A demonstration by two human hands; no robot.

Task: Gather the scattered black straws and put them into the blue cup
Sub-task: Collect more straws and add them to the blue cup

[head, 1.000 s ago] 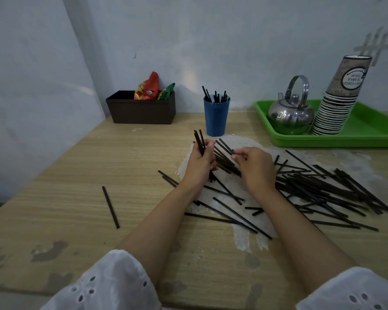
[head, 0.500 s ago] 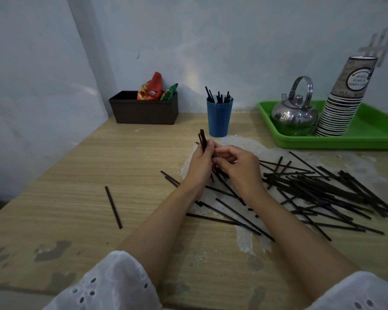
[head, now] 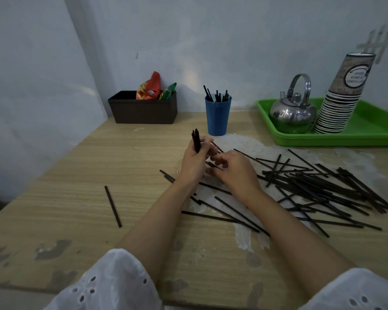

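My left hand [head: 194,161] grips a small upright bundle of black straws [head: 196,139] in the middle of the wooden table [head: 76,186]. Right beside it, my right hand [head: 233,171] lies palm down with fingers curled over straws on the table; whether it holds one I cannot tell. A large pile of scattered black straws [head: 323,186] spreads to the right. One lone straw [head: 113,206] lies apart at the left. The blue cup [head: 217,117] stands just beyond my hands with several straws in it.
A dark brown box [head: 143,111] with snack packets stands at the back left against the wall. A green tray [head: 367,133] at the back right carries a metal kettle [head: 292,110] and a leaning stack of paper cups [head: 343,97].
My right hand has slid left from the pile to meet my left hand. The bundle in my left hand now stands more upright and tighter.
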